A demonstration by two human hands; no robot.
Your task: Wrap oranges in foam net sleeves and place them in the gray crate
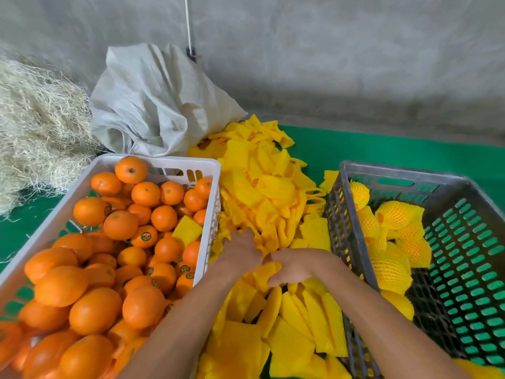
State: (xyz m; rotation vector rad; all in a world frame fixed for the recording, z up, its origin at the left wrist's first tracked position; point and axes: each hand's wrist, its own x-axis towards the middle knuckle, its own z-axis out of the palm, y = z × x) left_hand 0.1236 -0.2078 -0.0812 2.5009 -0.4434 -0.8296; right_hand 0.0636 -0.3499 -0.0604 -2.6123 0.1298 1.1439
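A white crate on the left is heaped with bare oranges. The gray crate on the right holds several oranges wrapped in yellow foam net. Between the crates lies a big pile of yellow foam net sleeves. Both hands reach into that pile. My left hand rests knuckles-up on the sleeves, its fingers buried among them. My right hand has its fingers curled around a foam sleeve at the pile's surface. No orange is in either hand.
A stray sleeve lies among the oranges in the white crate. A crumpled gray woven sack and a heap of straw sit at the back left. A green mat covers the floor before a concrete wall.
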